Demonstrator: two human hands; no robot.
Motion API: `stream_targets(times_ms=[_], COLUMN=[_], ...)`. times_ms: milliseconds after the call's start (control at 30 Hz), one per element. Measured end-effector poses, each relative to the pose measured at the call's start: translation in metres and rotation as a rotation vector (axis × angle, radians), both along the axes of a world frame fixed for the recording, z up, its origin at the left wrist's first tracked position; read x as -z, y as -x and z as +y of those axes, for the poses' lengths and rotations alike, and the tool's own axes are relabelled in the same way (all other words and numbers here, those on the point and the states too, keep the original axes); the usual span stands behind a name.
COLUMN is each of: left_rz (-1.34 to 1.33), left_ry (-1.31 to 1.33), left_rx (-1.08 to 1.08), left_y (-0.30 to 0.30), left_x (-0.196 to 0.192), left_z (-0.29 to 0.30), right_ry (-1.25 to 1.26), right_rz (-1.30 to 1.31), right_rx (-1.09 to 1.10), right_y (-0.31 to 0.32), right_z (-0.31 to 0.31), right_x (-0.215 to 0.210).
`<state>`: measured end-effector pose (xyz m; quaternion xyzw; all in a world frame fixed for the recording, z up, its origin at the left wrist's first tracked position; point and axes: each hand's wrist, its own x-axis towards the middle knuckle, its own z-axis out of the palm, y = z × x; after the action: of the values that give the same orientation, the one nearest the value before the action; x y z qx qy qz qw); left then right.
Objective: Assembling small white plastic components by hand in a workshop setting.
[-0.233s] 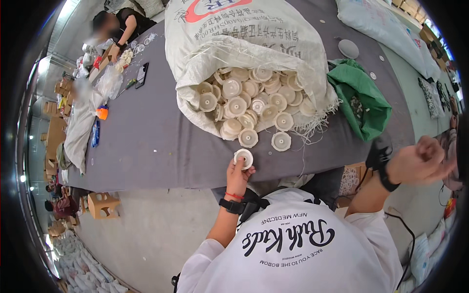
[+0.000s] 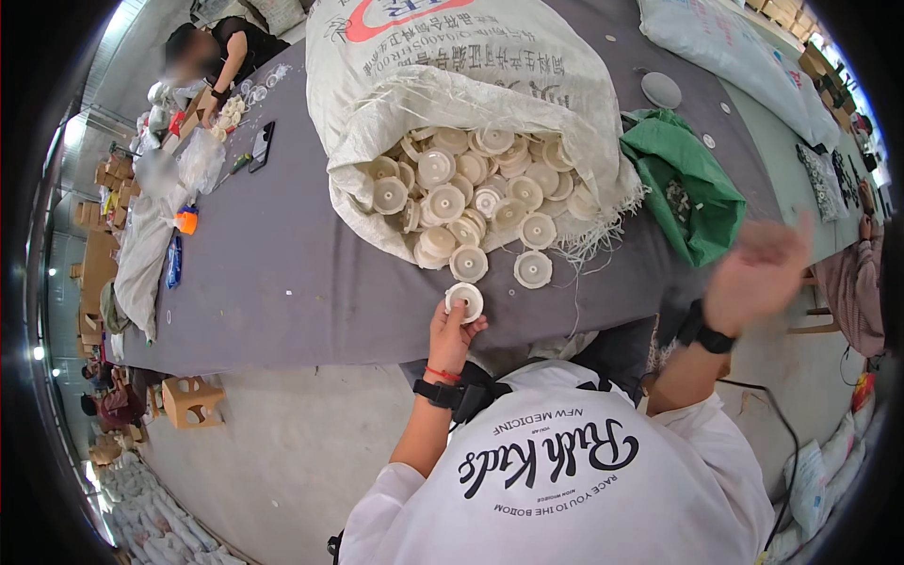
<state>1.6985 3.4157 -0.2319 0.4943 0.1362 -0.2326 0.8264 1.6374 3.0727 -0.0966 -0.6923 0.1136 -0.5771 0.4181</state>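
Observation:
My left hand (image 2: pixel 450 339) is at the near edge of the table, its thumb and fingers closed on a round white plastic cap (image 2: pixel 476 299) with a scalloped rim. My right hand (image 2: pixel 756 275), smeared by motion, hangs in the air to the right, near the green bag; its fingers cannot be made out. Just beyond the left hand, a big white woven sack (image 2: pixel 377 122) lies with its mouth toward me, and many similar round caps (image 2: pixel 445 202) spill from it. Two loose ones lie on the cloth in front, one of them a cap (image 2: pixel 533 269) at the right.
An open green woven bag (image 2: pixel 708 221) with small pieces inside stands on the grey-covered table (image 2: pixel 254 292), right of the sack. A grey round object (image 2: pixel 661 89) lies behind it. At the far left are a phone (image 2: pixel 263 147) and a person (image 2: pixel 221 61) working. A stuffed white sack (image 2: pixel 734 56) fills the far right.
My right hand has swung left and inward, toward the green bag. My left hand keeps hold of the cap. The whole view has shifted slightly.

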Motion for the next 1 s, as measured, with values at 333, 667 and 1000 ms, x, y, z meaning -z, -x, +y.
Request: stream_targets(times_ms=[333,667,1000], left_rz=[-0.042,0.230,0.464], left_ry=[0.049,-0.264,-0.318], left_rx=[0.143,0.626,0.463], left_y=[0.015,0.049,0.037], left_x=[-0.001,0.044,0.126], left_z=[0.007,0.024,0.007], right_ry=[0.654,0.053,-1.898], right_rz=[1.051,0.812,0.242], right_rx=[-0.544,-0.749,-0.583], right_y=[-0.041,-0.022,0.050], right_z=[0.170,0.151,0.049], right_x=[0.111,0.130,0.113])
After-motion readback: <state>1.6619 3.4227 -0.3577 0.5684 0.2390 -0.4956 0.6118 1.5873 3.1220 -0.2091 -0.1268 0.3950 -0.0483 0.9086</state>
